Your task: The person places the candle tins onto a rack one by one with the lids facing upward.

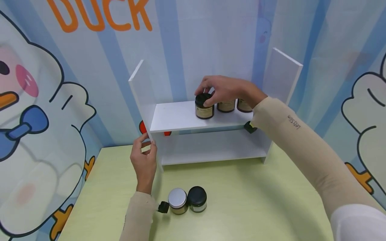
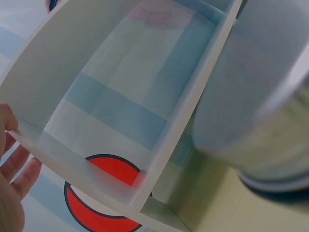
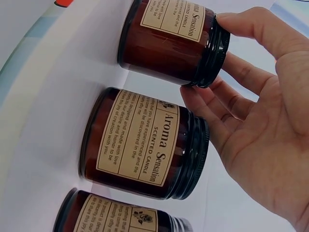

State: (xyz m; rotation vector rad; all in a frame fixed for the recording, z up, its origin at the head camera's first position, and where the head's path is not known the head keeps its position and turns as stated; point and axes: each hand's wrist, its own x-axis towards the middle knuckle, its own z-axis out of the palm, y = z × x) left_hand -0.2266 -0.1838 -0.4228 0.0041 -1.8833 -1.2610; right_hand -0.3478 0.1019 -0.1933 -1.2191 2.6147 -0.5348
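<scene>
On the upper shelf of a white rack (image 1: 178,124), my right hand (image 1: 224,87) pinches the black lid of an amber scented candle jar (image 1: 204,112) between thumb and fingers. Two similar candle jars stand to its right, the middle one (image 3: 137,145) with a beige "Aroma Sensation" label and the farther one (image 3: 108,215) partly cut off in the right wrist view. My left hand (image 1: 144,160) holds the front edge of the rack's left side panel (image 1: 141,97), its thumb and fingers on either side.
On the pale yellow-green table (image 1: 235,201) stand a silver-lidded jar (image 1: 178,198) and a black-lidded jar (image 1: 197,197), side by side near my left forearm. The rack's lower shelf (image 1: 211,147) lies below the candles. A cartoon duck backdrop (image 1: 193,50) rises behind.
</scene>
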